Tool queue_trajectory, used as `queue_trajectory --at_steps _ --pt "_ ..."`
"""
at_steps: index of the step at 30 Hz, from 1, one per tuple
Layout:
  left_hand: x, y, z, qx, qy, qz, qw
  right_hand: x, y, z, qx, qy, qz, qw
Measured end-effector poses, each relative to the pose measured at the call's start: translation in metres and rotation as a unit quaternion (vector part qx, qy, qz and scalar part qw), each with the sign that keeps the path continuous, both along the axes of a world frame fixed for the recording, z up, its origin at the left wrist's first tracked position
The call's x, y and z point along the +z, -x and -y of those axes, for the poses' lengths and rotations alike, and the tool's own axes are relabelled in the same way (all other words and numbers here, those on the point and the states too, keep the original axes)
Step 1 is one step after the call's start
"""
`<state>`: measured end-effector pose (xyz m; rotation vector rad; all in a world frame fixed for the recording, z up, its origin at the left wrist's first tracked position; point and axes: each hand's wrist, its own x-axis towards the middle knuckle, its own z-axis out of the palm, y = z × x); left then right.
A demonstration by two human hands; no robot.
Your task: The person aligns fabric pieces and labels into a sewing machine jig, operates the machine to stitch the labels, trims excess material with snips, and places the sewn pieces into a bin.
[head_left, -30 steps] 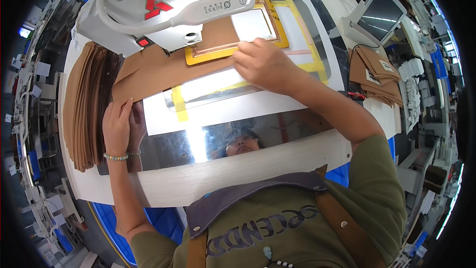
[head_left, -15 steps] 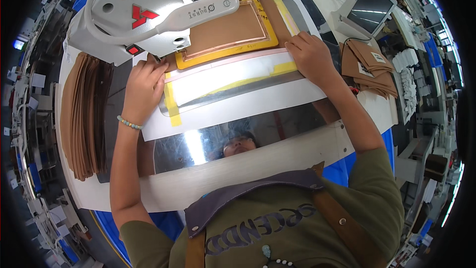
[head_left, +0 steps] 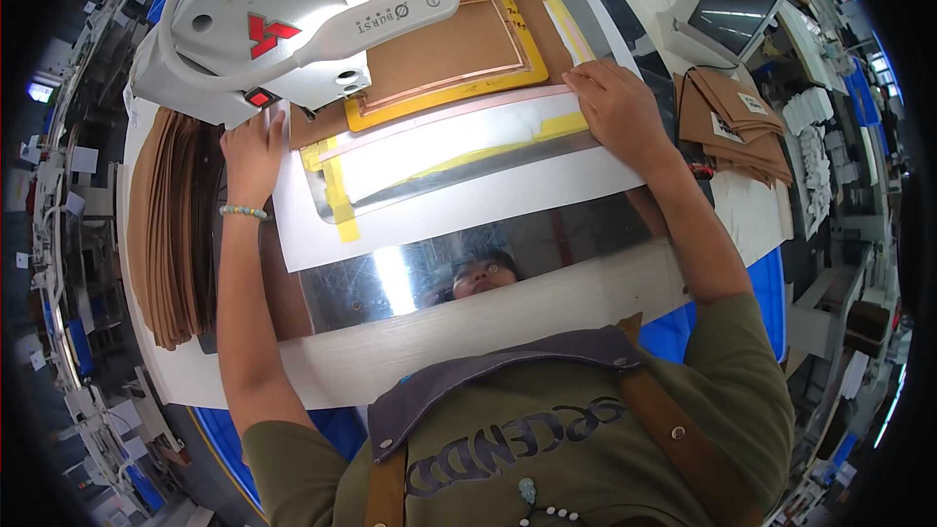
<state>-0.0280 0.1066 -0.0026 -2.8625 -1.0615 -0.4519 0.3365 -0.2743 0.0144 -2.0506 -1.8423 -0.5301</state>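
Note:
A brown leather-like sheet lies inside a yellow frame under the white head of a sewing machine. The frame belongs to a clear template with yellow tape on a white plate. My left hand lies flat on the plate's left edge, beside the machine head. My right hand presses flat on the template's right end, fingers spread. Neither hand grips anything.
A fanned stack of brown pieces lies at the left of the table. More brown pieces sit at the right, below a tilted monitor. A shiny metal strip runs along the near side of the white table edge.
My left hand has come from the brown stack up to the plate's left edge. My right hand has slid to the template's right end. The template and frame have shifted under the machine head.

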Motion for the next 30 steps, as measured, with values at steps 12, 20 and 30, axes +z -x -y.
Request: queue_trajectory --at_steps 12,20,30 --pt "0.016 0.030 0.106 -0.172 0.077 -0.003 0.982 -0.011 0.007 0.025 -0.022 0.103 -0.025 0.994" --pt "0.010 0.029 0.104 -0.145 0.049 0.001 0.988 -0.017 0.005 0.021 -0.026 0.076 -0.052 0.995" --pt "0.008 0.025 0.105 -0.141 0.045 -0.010 0.989 -0.017 0.007 0.023 -0.068 0.087 -0.018 0.994"
